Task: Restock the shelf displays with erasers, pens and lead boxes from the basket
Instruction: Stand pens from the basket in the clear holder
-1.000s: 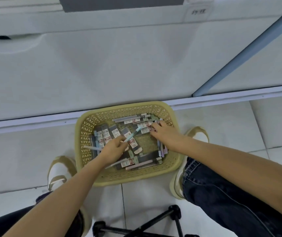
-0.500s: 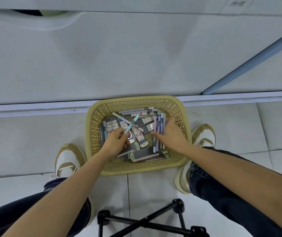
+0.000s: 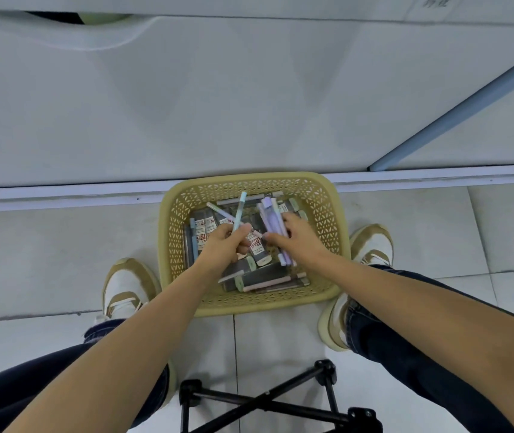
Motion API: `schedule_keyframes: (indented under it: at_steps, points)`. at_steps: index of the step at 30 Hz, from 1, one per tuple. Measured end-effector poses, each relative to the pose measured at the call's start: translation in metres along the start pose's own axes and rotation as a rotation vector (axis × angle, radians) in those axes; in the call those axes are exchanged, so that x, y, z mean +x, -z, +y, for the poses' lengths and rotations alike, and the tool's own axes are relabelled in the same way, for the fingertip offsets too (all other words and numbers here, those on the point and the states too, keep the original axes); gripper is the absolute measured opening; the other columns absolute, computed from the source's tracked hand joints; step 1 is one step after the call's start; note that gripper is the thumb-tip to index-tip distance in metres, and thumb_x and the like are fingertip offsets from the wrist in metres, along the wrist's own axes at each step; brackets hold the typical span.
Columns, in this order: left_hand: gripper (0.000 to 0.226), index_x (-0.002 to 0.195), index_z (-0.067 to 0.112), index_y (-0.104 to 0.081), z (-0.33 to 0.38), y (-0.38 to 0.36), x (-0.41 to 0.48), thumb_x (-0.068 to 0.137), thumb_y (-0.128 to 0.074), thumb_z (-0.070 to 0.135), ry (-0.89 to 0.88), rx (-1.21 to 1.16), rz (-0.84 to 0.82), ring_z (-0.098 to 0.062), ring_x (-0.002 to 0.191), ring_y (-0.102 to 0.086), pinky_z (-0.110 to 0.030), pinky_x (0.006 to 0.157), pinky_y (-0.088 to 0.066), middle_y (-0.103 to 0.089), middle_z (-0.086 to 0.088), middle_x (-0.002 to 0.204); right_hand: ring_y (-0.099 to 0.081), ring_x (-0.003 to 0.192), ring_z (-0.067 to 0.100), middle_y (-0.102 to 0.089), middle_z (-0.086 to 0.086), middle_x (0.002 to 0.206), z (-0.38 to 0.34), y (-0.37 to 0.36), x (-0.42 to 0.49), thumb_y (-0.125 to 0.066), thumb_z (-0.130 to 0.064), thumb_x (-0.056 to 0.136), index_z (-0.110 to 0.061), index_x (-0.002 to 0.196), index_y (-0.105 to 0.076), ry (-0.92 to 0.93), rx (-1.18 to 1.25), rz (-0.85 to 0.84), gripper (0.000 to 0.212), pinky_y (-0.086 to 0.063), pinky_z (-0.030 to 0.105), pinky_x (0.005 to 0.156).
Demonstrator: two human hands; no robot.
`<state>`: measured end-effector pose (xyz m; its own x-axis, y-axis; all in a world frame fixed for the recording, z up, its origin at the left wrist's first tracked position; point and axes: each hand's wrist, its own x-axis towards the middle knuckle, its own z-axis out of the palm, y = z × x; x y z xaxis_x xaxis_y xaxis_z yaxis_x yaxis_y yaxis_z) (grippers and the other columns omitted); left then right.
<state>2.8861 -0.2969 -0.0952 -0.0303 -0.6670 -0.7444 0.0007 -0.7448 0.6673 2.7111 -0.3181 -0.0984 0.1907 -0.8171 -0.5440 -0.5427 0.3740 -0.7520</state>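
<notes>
Over the basket (image 3: 327, 245), left hand (image 3: 222, 245) pinches a blue pen (image 3: 239, 214); right hand (image 3: 296, 242) clutches purple pens (image 3: 272, 221); lead boxes (image 3: 201, 234) lie loose below; risk: the splayed bundle likely slips on lifting, pens dropping back or onto tiled floor (image 3: 46, 260); white shelf base (image 3: 187, 104) just behind; black stand (image 3: 265, 401) near feet.

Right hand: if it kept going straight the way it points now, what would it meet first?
Likely the lead boxes on the basket floor, just beyond the right hand, which grips purple pens. Depth is hard to judge from above.
</notes>
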Motion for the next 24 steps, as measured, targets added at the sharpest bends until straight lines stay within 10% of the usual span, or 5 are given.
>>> schedule_keyframes:
  at_steps: [15, 20, 24]
  points:
    - [0.021, 0.101, 0.005, -0.057, 0.065, -0.014, -0.043, 0.103, -0.043, 0.021, -0.19, -0.298, 0.285, -0.018, 0.087, -0.06, -0.03, 0.076, -0.047, -0.061, -0.003, 0.09, -0.072, 0.072, 0.021, -0.074, 0.013, 0.094, -0.079, 0.029, -0.036, -0.054, -0.025, 0.099, -0.004, 0.116, -0.062, 0.265, 0.063, -0.122, 0.028, -0.057, 0.032, 0.065]
    - [0.016, 0.094, 0.012, -0.049, 0.09, -0.007, -0.081, 0.104, -0.038, 0.019, -0.388, -0.324, 0.31, -0.005, 0.036, -0.043, -0.017, 0.037, -0.035, -0.043, 0.002, 0.06, -0.066, 0.059, 0.007, -0.075, -0.005, 0.078, -0.112, 0.051, -0.053, -0.054, -0.032, 0.098, -0.014, 0.102, -0.066, 0.284, 0.017, -0.184, 0.022, -0.048, 0.018, 0.059]
    - [0.024, 0.085, 0.014, -0.051, 0.118, 0.005, -0.111, 0.098, -0.054, 0.034, -0.512, -0.274, 0.17, -0.006, 0.036, -0.022, -0.017, 0.035, -0.021, -0.029, 0.01, 0.048, -0.06, 0.056, 0.014, -0.075, 0.008, 0.082, -0.142, 0.069, -0.071, -0.058, -0.03, 0.096, -0.012, 0.101, -0.07, 0.322, -0.017, -0.29, 0.022, -0.05, 0.025, 0.056]
